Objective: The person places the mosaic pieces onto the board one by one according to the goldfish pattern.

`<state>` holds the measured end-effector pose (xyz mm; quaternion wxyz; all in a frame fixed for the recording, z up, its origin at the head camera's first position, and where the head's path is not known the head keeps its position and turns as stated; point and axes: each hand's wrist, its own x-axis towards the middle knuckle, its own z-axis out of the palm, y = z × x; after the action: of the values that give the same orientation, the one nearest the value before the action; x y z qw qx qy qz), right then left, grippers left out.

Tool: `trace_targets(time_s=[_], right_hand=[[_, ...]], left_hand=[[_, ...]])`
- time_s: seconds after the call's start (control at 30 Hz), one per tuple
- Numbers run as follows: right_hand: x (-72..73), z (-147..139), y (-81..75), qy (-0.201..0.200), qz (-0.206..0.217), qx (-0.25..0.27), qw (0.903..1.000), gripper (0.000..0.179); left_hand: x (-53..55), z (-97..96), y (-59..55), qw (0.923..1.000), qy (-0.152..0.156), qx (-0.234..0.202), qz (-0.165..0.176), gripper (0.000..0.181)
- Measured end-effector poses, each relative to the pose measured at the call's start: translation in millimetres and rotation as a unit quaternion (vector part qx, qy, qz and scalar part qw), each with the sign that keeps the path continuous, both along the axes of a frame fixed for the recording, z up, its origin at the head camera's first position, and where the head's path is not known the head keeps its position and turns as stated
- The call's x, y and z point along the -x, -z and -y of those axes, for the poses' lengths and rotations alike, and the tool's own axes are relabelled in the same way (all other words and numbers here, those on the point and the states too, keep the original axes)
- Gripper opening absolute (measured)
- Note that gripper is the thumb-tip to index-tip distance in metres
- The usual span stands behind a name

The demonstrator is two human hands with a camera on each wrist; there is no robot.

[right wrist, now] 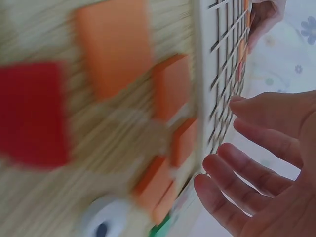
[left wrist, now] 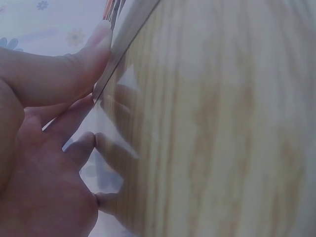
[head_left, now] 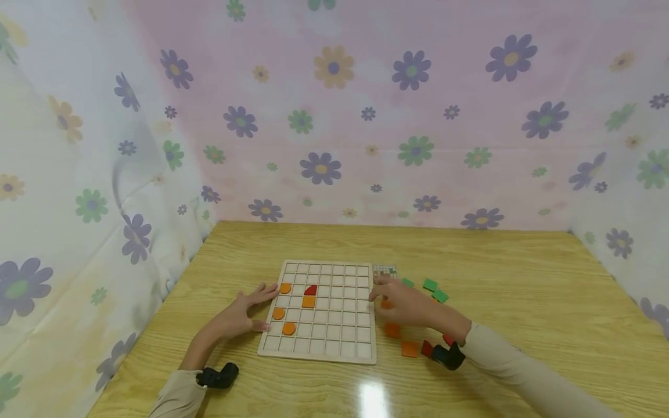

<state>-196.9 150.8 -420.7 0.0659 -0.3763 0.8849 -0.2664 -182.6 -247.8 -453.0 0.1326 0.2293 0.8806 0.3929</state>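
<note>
A wooden grid board [head_left: 319,358] lies on the table, holding several pieces on its left side: orange discs [head_left: 289,328], a red curved piece [head_left: 310,289] and an orange square [head_left: 308,302] just below that. My left hand [head_left: 237,316] rests against the board's left edge, fingers spread, thumb touching the rim. Over the board's right edge hovers my right hand [head_left: 407,302]; its fingers are loosely bent, and the right wrist view shows nothing between them. Orange squares [right wrist: 116,47] lie beneath and beside that hand, some partly hidden by it in the head view.
A small printed grid card [head_left: 385,270] sits at the board's upper right. Green pieces [head_left: 439,296] and red pieces [head_left: 427,348] are scattered to the right. A white round thing with a dark centre [right wrist: 104,219] appears blurred in the right wrist view. Flowered cloth [head_left: 366,116] surrounds the table.
</note>
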Motion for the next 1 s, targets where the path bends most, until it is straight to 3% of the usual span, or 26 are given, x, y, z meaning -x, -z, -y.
trace_targets(time_s=[0.2, 0.53, 0.8, 1.0], right_hand=[[-2.0, -28, 8.3, -0.004, -0.019, 0.013, 0.9997, 0.013], [-14.4, -57, 5.1, 0.024, -0.012, 0.007, 0.9996, 0.017], [-33.9, -62, 9.5, 0.01, -0.01, 0.024, 0.9996, 0.012], [-50.3, -61, 10.3, -0.028, -0.025, 0.041, 0.9985, 0.014]], left_hand=[[-0.8, -0.7, 0.4, 1.0, -0.002, -0.001, 0.004, 0.077], [-0.4, -0.3, -0.8, 1.0, -0.001, 0.01, -0.002, 0.078], [0.2, 1.9, 0.1, 1.0, 0.002, 0.004, -0.004, 0.079], [0.6, 2.6, 0.6, 1.0, 0.005, 0.004, -0.005, 0.08]])
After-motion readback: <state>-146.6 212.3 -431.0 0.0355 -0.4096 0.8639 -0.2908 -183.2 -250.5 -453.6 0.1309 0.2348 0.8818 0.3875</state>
